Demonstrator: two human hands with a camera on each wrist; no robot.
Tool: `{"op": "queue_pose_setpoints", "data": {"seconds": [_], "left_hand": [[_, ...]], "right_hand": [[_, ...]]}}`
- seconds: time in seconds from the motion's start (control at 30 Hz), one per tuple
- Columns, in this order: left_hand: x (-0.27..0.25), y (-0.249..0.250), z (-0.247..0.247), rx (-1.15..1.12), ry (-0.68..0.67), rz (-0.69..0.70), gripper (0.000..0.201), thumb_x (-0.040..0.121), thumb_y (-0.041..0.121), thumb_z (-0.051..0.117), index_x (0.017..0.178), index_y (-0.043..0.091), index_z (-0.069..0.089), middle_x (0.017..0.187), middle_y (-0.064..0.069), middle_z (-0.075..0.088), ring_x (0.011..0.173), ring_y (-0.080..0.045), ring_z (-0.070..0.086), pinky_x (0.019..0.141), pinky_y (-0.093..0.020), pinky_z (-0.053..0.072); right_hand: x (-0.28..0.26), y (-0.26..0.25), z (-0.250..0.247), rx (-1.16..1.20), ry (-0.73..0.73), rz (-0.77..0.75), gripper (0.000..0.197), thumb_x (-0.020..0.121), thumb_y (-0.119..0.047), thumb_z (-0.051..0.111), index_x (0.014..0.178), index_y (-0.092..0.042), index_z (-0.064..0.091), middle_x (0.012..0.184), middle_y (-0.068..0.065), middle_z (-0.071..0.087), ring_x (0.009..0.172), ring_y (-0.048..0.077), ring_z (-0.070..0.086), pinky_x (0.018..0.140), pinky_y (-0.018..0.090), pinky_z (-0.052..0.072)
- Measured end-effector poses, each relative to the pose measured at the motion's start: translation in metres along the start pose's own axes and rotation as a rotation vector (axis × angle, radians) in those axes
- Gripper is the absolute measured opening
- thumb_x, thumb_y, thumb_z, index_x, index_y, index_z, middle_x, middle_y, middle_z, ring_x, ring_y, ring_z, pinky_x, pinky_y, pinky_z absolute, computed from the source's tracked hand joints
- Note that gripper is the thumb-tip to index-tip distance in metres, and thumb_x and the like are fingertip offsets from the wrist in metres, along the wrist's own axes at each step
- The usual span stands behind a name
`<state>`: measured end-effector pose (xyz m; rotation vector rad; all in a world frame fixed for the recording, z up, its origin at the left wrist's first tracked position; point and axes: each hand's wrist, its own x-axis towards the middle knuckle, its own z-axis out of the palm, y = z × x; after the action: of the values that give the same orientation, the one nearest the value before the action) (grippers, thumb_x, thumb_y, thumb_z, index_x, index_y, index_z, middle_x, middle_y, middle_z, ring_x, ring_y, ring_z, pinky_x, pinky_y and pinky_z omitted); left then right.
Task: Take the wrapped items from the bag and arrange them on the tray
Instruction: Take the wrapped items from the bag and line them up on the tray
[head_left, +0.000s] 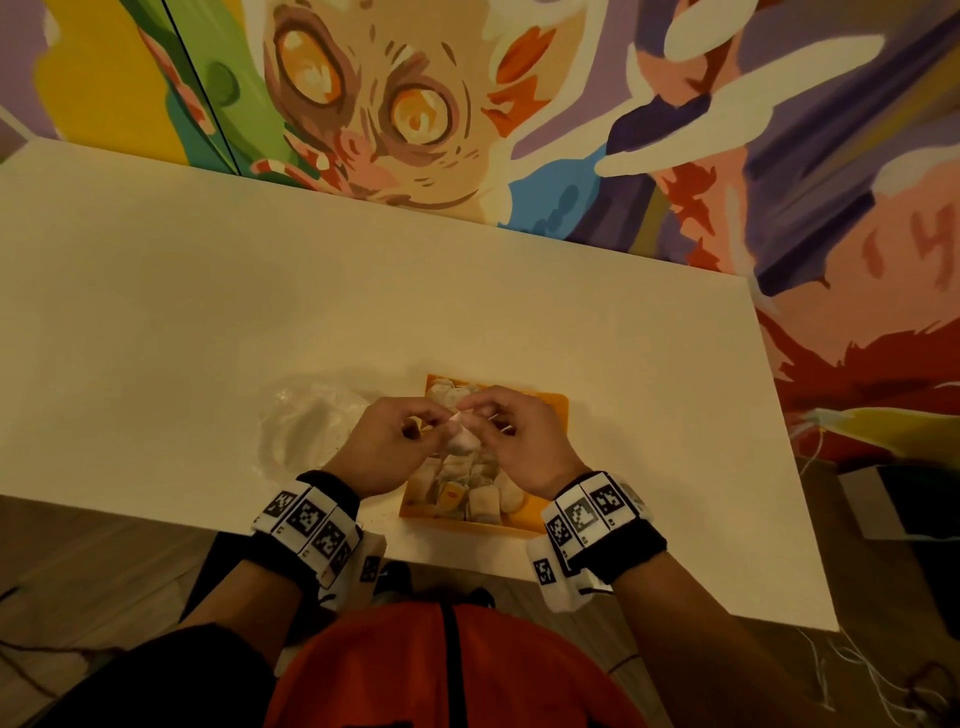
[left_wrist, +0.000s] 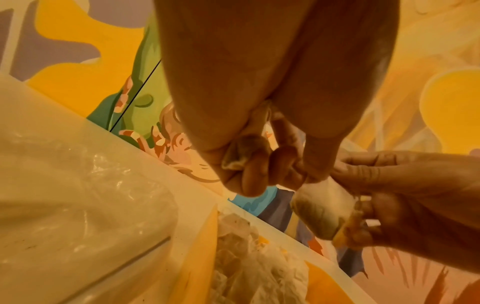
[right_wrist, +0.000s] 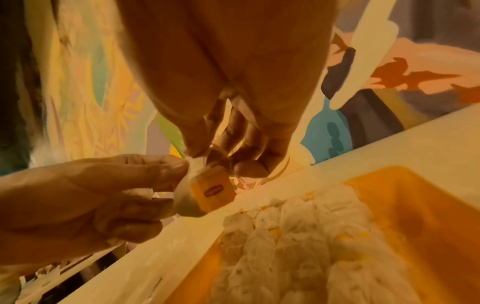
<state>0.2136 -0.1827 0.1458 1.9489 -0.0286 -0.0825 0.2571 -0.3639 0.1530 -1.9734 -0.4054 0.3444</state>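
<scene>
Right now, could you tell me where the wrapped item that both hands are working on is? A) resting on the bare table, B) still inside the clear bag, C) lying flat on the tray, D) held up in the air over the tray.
D: the left hand and right hand pinch the wrapped item between them, lifted clear above the orange tray and apart from the clear bag.

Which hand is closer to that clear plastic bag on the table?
Left. The left hand hovers just beside the plastic bag; the right hand is farther away, above the orange tray.
</scene>
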Motion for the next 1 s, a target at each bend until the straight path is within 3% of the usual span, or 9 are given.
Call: {"op": "queue_pose_setpoints", "data": {"seconds": [0.1,0.23,0.4,0.53,0.6,0.67,0.73,0.87,1.0], "left_hand": [[0.001,-0.003,-0.002,-0.003,0.042,0.01,0.009,0.09,0.019,0.067,0.09,0.016,0.075,0.078,0.003,0.071,0.053,-0.004,0.047,0.055,-0.014,0.039],[0.002,-0.006,-0.004,0.015,0.12,-0.028,0.008,0.09,0.02,0.067,0.089,0.015,0.074,0.079,0.009,0.068,0.051,-0.001,0.048,0.056,-0.01,0.038],[0.004,-0.011,-0.005,0.041,0.145,-0.069,0.01,0.089,0.025,0.068,0.093,0.019,0.074,0.081,0.01,0.069,0.046,-0.006,0.043,0.052,-0.013,0.038],[0.003,-0.008,-0.002,0.055,0.141,-0.06,0.009,0.089,0.024,0.068,0.09,0.018,0.075,0.071,0.018,0.067,0.042,-0.006,0.042,0.049,-0.012,0.035],[0.003,-0.005,0.0,0.021,0.115,-0.039,0.009,0.089,0.022,0.068,0.091,0.018,0.076,0.08,0.011,0.071,0.048,-0.005,0.048,0.053,-0.013,0.039],[0.003,-0.002,0.001,-0.048,0.097,-0.025,0.009,0.09,0.018,0.068,0.09,0.02,0.076,0.086,0.005,0.074,0.066,-0.003,0.061,0.062,-0.014,0.045],[0.004,0.003,0.003,-0.103,0.096,-0.038,0.012,0.091,0.015,0.065,0.089,0.022,0.075,0.086,0.005,0.073,0.071,0.001,0.064,0.065,-0.012,0.047],[0.003,0.012,0.003,-0.157,0.029,-0.046,0.013,0.093,0.014,0.062,0.094,0.009,0.074,0.081,0.003,0.07,0.055,0.007,0.056,0.054,-0.009,0.043],[0.006,0.003,0.0,-0.132,0.008,-0.033,0.011,0.089,0.019,0.068,0.094,0.015,0.077,0.09,0.003,0.075,0.086,-0.009,0.068,0.075,-0.018,0.051]], "right_hand": [[-0.005,0.007,0.005,0.039,-0.022,0.061,0.027,0.083,-0.029,0.075,0.108,-0.03,0.065,0.095,-0.01,0.068,0.09,0.007,0.066,0.083,0.028,0.054],[-0.011,0.018,0.01,0.02,-0.002,0.128,0.027,0.079,-0.019,0.078,0.102,-0.024,0.065,0.085,-0.006,0.064,0.078,0.018,0.066,0.077,0.042,0.057],[-0.016,0.012,0.005,0.231,0.086,0.204,0.015,0.089,0.0,0.065,0.099,-0.01,0.068,0.093,0.004,0.069,0.068,0.013,0.071,0.068,0.024,0.057],[-0.018,0.005,0.005,0.292,0.133,0.214,0.018,0.093,0.0,0.059,0.102,-0.012,0.068,0.098,0.004,0.068,0.071,0.011,0.072,0.072,0.031,0.06],[-0.017,0.002,0.007,0.278,0.179,0.178,0.016,0.088,-0.002,0.067,0.098,-0.015,0.069,0.084,-0.001,0.067,0.069,0.004,0.069,0.07,0.021,0.057],[-0.016,-0.001,0.009,0.25,0.245,0.165,0.018,0.082,-0.008,0.075,0.092,-0.021,0.069,0.076,-0.003,0.067,0.069,0.001,0.065,0.069,0.017,0.055],[-0.014,-0.002,0.009,0.294,0.282,0.185,0.018,0.08,-0.009,0.077,0.091,-0.02,0.069,0.075,-0.002,0.068,0.065,0.005,0.065,0.065,0.019,0.055],[-0.013,-0.004,0.01,0.304,0.275,0.191,0.016,0.081,-0.01,0.077,0.09,-0.02,0.067,0.076,0.001,0.071,0.061,0.012,0.068,0.063,0.024,0.057],[-0.013,-0.002,0.01,0.277,0.254,0.18,0.019,0.079,-0.018,0.079,0.092,-0.027,0.069,0.085,-0.005,0.07,0.078,0.013,0.069,0.073,0.033,0.058]]}}
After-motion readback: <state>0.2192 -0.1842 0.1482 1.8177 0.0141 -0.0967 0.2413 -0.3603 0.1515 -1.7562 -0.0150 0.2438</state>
